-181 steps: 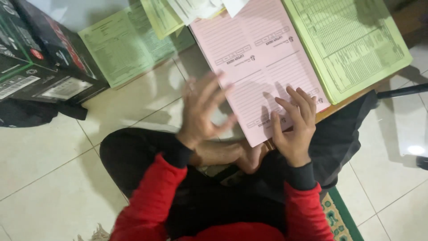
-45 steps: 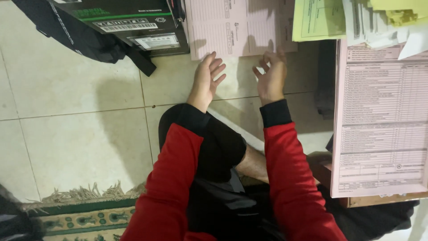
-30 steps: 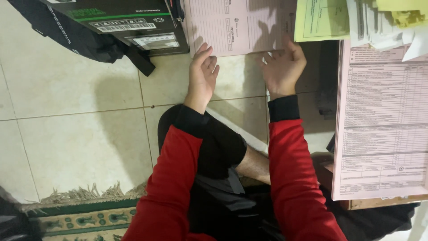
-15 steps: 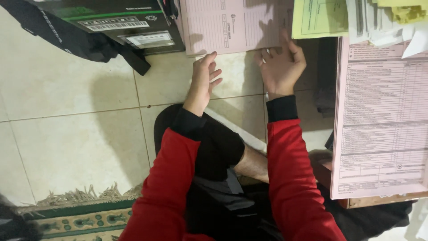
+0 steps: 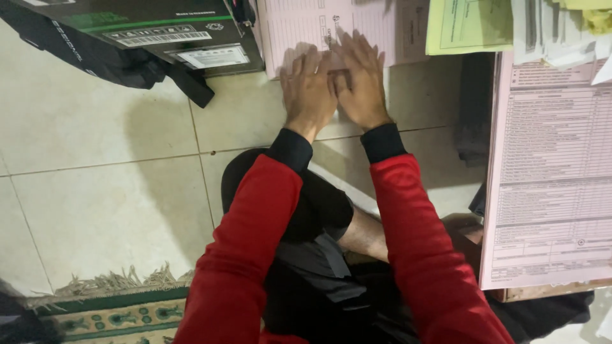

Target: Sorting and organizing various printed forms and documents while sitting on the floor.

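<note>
Big black and green cardboard box (image 5: 159, 32) at top left on pale floor tiles (image 5: 95, 172). Black cloth strap (image 5: 185, 83) just under box. Yellow-green paper sheet (image 5: 468, 25) at top. Large pink printed form (image 5: 551, 172) at right. Green patterned rug with fringe (image 5: 115, 306) at bottom left.

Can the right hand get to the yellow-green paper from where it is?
Probably yes. The right hand lies flat on the pink sheet, and the yellow-green paper sits just beyond it with nothing between.

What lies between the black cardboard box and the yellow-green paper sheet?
In the head view, a pink printed form lies between them, with both hands, left and right, pressed flat on it.
</note>
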